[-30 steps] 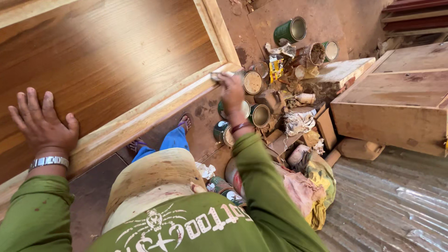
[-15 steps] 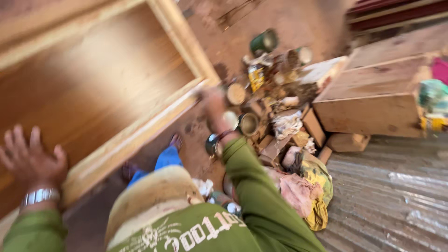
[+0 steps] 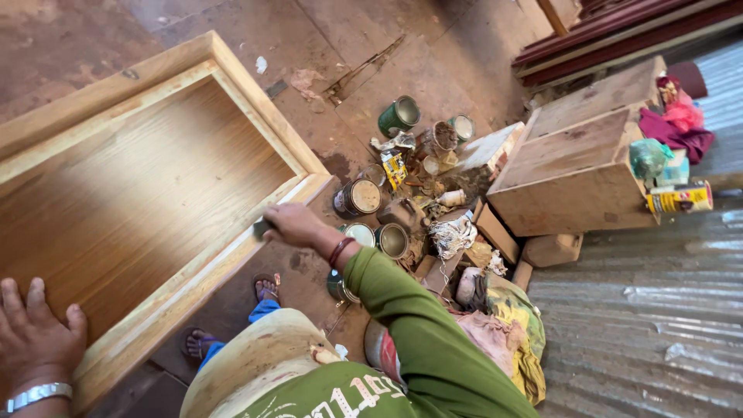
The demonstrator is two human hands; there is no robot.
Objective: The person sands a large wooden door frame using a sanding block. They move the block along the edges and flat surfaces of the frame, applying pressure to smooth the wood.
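Right hand (image 3: 292, 224) now further back along wooden panel frame (image 3: 232, 255), fingers clamped on small sanding pad (image 3: 261, 227) against near rail; sanding stroke runs on. Left hand (image 3: 35, 337) lies flat, fingers spread, on panel's lower corner. Paint cans (image 3: 360, 197) cluttered on floor just beyond.

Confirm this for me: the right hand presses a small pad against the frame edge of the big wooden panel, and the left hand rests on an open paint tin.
Not quite. In the head view the left hand rests flat on the wooden panel, not on a tin. The paint tins sit on the floor beyond the right hand, which does press a small pad against the frame edge.
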